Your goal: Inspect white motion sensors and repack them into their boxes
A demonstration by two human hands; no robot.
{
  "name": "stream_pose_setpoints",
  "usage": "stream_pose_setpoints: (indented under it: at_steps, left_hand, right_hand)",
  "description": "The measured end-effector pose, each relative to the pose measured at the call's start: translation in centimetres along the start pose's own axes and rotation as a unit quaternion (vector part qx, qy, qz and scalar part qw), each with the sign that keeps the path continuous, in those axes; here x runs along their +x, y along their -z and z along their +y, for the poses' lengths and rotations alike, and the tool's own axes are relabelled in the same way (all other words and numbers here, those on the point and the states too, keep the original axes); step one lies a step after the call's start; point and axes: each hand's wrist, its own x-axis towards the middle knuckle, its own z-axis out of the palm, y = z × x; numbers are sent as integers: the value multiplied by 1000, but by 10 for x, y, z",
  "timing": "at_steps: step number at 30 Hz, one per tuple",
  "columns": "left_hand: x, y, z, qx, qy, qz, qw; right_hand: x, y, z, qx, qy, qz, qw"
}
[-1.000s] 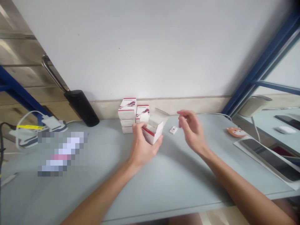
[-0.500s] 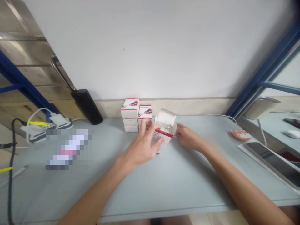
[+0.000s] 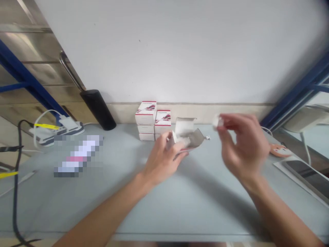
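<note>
My left hand (image 3: 164, 159) is wrapped round an opened white-and-red carton (image 3: 185, 126), which lies tilted with its flaps spread. Something pale and clear, perhaps a plastic bag, shows inside it. To the right and raised above the table, my right hand (image 3: 243, 142) pinches a small white piece (image 3: 218, 122), too blurred to name. Close by the carton's right flap lies a small white bit (image 3: 207, 138) on the table. Just behind my left hand stand stacked closed boxes (image 3: 146, 118) in the same white and red, with a shorter stack (image 3: 162, 120) beside them.
On the left are a black cylinder (image 3: 99, 110), a power strip (image 3: 61, 132) with cables, and a pixelated phone-like item (image 3: 78, 156). At right lie an orange animal-shaped item (image 3: 280, 150) and a dark flat device (image 3: 308, 175). A white wall (image 3: 180, 51) rises behind the table.
My right hand has moved from the carton's flap to the right and up, now with a small white piece. The carton has tipped over in my left hand, its opening turned rightward.
</note>
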Motion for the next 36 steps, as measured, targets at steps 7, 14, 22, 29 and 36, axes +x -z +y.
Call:
stream_pose_setpoints:
  at_steps: [7, 14, 22, 29, 36]
  left_hand:
    - [-1, 4, 16, 23, -34, 9, 999]
    - [-4, 0, 12, 4, -54, 42, 998]
    - [-1, 1, 6, 16, -65, 32, 997]
    - [1, 0, 2, 12, -102, 37, 994]
    - [0, 1, 3, 21, -104, 28, 994]
  right_hand:
    - [-23, -10, -26, 32, 111, -133, 984]
    - [-22, -3, -25, 37, 126, -190, 973]
    - [-18, -10, -28, 67, 78, -193, 976]
    - [-19, -12, -25, 68, 99, -172, 978]
    - [-19, -11, -27, 82, 91, -227, 966]
